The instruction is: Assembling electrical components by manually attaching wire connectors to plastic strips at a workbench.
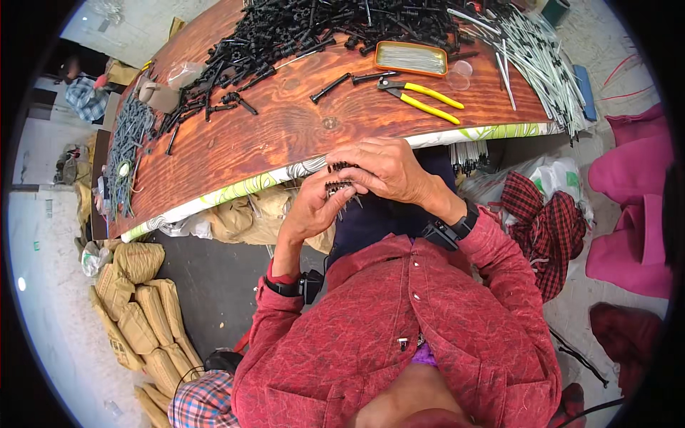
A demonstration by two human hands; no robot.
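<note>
Both my hands are close together in front of my body, at the near edge of the wooden table [285, 132]. My left hand [308, 210] is closed around a black ribbed plastic piece [335, 186], and thin pale pins stick out below the fingers. From the right, my right hand [391, 170] reaches over it with bent fingers. A second black ribbed piece [342, 166] shows beneath those fingers, which partly hide it. The fingers of the two hands touch or nearly touch.
Black ribbed parts [300, 32] lie heaped at the back. Yellow-handled cutters [429, 110] rest near an orange-rimmed tray [414, 73] of thin pins. White sticks [531, 64] pile up at right, grey parts [132, 128] at left. Brown sacks [139, 324] stand on the floor. Another person [87, 98] is far left.
</note>
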